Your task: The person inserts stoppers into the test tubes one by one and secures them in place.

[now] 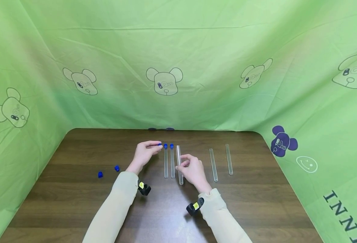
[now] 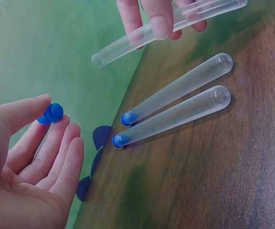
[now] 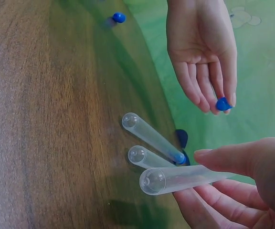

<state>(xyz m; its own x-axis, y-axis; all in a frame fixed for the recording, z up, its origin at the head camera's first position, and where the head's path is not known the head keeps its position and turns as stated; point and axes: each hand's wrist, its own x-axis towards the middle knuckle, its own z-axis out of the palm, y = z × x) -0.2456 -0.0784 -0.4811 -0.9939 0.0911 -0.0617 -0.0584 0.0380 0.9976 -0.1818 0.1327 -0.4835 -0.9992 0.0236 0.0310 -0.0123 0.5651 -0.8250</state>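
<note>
I see left hand (image 1: 144, 152) pinching a blue cap (image 1: 159, 144); right hand (image 1: 192, 169) gripping a clear tube (image 1: 179, 164) beside two capped tubes (image 1: 169, 161).

Two capped clear plastic tubes (image 1: 169, 162) lie side by side mid-bench (image 1: 75, 202); two open tubes (image 1: 220, 163) right, two small blue caps (image 1: 108, 171) left.

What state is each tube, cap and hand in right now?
Left hand: pinching a blue cap between thumb and fingertips.
Right hand: holding an uncapped tube off the table.
Two capped tubes: lying side by side on the table, blue caps on.
Two bare tubes: lying on the table to the right, uncapped, apart.
Two loose caps: on the table to the left, on no tube.
</note>
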